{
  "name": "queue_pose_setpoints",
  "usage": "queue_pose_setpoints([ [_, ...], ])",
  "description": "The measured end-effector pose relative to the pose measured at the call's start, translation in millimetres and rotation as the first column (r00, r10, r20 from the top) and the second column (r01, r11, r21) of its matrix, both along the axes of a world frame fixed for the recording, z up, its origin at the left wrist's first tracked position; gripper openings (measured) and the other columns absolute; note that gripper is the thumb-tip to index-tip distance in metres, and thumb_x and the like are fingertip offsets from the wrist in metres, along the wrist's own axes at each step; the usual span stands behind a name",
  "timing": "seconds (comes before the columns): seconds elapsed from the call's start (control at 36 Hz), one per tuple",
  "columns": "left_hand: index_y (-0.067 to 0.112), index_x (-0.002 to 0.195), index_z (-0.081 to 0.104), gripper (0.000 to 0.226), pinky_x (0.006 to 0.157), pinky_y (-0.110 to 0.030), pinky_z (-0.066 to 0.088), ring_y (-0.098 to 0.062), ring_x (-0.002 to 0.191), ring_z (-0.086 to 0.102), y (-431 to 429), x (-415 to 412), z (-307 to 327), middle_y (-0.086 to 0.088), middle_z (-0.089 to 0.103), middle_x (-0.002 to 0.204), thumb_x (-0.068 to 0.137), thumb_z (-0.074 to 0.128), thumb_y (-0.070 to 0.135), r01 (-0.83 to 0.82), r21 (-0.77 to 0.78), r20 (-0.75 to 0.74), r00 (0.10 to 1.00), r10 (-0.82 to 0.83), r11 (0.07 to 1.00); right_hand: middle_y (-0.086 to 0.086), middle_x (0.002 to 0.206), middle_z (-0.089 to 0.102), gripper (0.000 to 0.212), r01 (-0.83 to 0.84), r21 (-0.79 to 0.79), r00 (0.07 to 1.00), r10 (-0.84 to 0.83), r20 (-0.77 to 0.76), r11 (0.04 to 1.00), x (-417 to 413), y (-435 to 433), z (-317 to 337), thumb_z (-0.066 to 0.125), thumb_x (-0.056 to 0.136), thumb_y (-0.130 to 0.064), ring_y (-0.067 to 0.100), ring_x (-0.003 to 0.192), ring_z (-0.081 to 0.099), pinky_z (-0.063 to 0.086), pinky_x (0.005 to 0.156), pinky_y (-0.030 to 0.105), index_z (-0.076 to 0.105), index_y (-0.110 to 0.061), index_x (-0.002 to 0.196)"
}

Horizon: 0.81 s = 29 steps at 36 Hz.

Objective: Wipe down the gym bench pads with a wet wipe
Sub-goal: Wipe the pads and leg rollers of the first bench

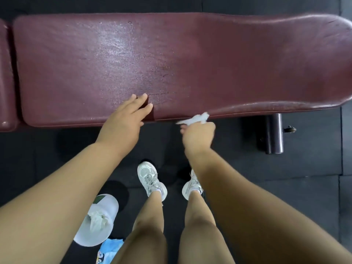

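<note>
Mid-wipe: left hand (123, 121) spread on maroon bench pad (228, 63); right hand (198, 137) clutches wet wipe (198, 119) at its edge; next, likely sweep rightward.

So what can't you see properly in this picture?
All head view:
- Wipe: mostly bunched inside the right grip; only a white bit shows.
- Long pad: its right end is cut off by the edge.
- Small pad: mostly cut off at the left edge.
- Tub: partly behind the left arm; label unreadable.
- Blue thing: cut by the bottom edge and a leg.
</note>
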<state>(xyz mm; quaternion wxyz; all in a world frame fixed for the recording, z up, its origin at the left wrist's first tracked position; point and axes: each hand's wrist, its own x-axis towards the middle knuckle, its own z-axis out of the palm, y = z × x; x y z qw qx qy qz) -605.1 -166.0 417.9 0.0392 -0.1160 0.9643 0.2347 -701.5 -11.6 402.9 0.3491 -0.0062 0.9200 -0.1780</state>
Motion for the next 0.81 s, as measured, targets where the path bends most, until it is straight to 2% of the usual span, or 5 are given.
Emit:
queue_pose_setpoints([
  [0.19, -0.002, 0.125, 0.057, 0.048, 0.107, -0.038, 0.025, -0.037, 0.132, 0.039, -13.3, 6.8, 4.4, -0.018, 0.046, 0.140, 0.079, 0.065, -0.011, -0.017, 0.045, 0.044, 0.999, 0.015, 0.999, -0.006, 0.075, 0.048, 0.065, 0.716, -0.264, 0.697, -0.642, 0.318, 0.646, 17.0, -25.3, 32.4, 0.008, 0.048, -0.061, 0.000, 0.062, 0.048, 0.055, 0.083, 0.026, 0.046, -0.022, 0.084],
  [0.42, 0.013, 0.139, 0.045, 0.057, 0.113, -0.042, 0.020, -0.033, 0.142, 0.018, -41.7, 32.6, 9.2, -0.008, 0.028, 0.153, 0.087, 0.060, -0.002, -0.112, -0.002, 0.127, 0.986, 0.112, 0.994, -0.005, 0.159, 0.010, 0.074, -0.183, 0.423, 0.982, 0.142, 0.127, 0.888, -23.9, -1.2, 42.5, 0.047, 0.094, -0.034, 0.016, 0.144, 0.017, 0.036, 0.092, 0.024, 0.003, -0.026, 0.153],
  [0.53, 0.013, 0.140, 0.043, 0.059, 0.113, -0.044, 0.025, -0.032, 0.142, 0.020, -46.1, 36.2, 6.3, -0.007, 0.027, 0.154, 0.086, 0.060, -0.003, -0.083, 0.015, 0.148, 0.986, 0.080, 0.996, 0.015, 0.127, 0.057, 0.030, 0.515, 0.016, 0.853, -0.515, 0.087, 0.857, 1.0, -28.6, 40.5, 0.045, 0.097, -0.016, 0.026, 0.116, 0.056, 0.043, 0.075, 0.027, 0.054, -0.001, 0.120],
  [0.61, 0.010, 0.139, 0.044, 0.057, 0.113, -0.045, 0.027, -0.030, 0.142, 0.022, -48.0, 41.9, 7.1, -0.007, 0.029, 0.153, 0.086, 0.061, -0.002, -0.099, 0.023, 0.153, 0.984, 0.094, 0.995, 0.005, 0.066, 0.064, 0.035, 0.283, -0.170, 0.959, -0.278, 0.054, 0.944, 31.4, -36.8, 41.2, 0.042, 0.095, -0.007, 0.011, 0.058, 0.059, 0.041, 0.053, 0.019, 0.063, -0.004, 0.067],
  [0.81, 0.000, 0.127, 0.055, 0.048, 0.106, -0.046, 0.034, -0.035, 0.132, 0.039, -49.8, 78.8, 15.2, -0.014, 0.045, 0.142, 0.081, 0.069, 0.001, -0.190, 0.031, 0.158, 0.970, 0.183, 0.981, -0.007, 0.082, 0.059, 0.007, -0.061, -0.278, 0.998, 0.064, 0.004, 0.959, 34.8, -48.6, 58.4, 0.052, 0.092, -0.024, 0.008, 0.070, 0.058, 0.044, 0.057, 0.019, 0.049, -0.018, 0.094],
])
